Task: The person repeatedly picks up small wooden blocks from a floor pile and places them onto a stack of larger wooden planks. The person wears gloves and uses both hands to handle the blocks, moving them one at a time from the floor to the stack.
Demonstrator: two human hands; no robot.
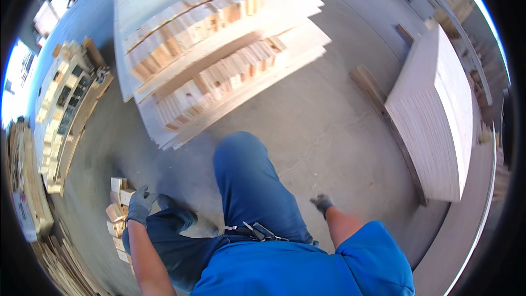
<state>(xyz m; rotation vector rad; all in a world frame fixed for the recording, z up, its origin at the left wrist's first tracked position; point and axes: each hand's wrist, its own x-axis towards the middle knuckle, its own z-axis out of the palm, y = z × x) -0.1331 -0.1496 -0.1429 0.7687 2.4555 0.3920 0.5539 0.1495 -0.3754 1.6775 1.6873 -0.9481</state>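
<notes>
My left hand (141, 205), in a grey work glove, hangs beside my left leg, just next to a low pile of short wooden blocks (114, 213). Its fingers are apart, and I see nothing held in them. Away from my body on the other side, over the concrete floor, is my right hand (322, 203) in a dark glove. Its fingers look loosely spread with nothing between them. Ahead of my knee, rows of short wooden blocks (230, 77) stand on pale panel sheets (159, 131); more rows of blocks (192, 24) stand on the sheets above.
To the right, a thick stack of pale sheets (427, 126) rests on timber bearers (378, 96). A pallet of blocks (63, 109) stands at the left. Long thin wood strips (66, 266) lie at the lower left. A large panel edge (466, 230) curves along the right.
</notes>
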